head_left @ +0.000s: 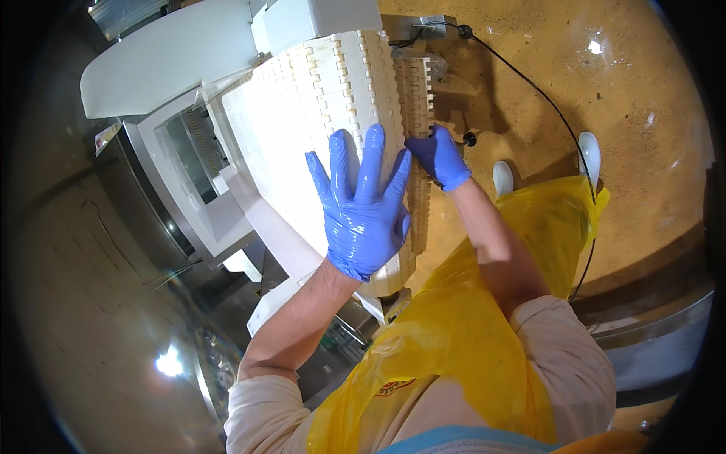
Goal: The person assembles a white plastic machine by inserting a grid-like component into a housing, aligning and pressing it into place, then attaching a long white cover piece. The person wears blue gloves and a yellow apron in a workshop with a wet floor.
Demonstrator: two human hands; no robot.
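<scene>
The left glove [360,234] and right glove [446,160] are blue, thin and shiny, wrinkled and ending at the wrists. A see-through yellow plastic apron [454,325] hangs creased over a cream shirt [431,405] with short, loose sleeves [567,356]. A small red and dark printed mark [395,387] shows by the apron's edge. The shoes [590,155] are white with rounded toes; a light blue band [465,437] edges pale pleated cloth.
</scene>
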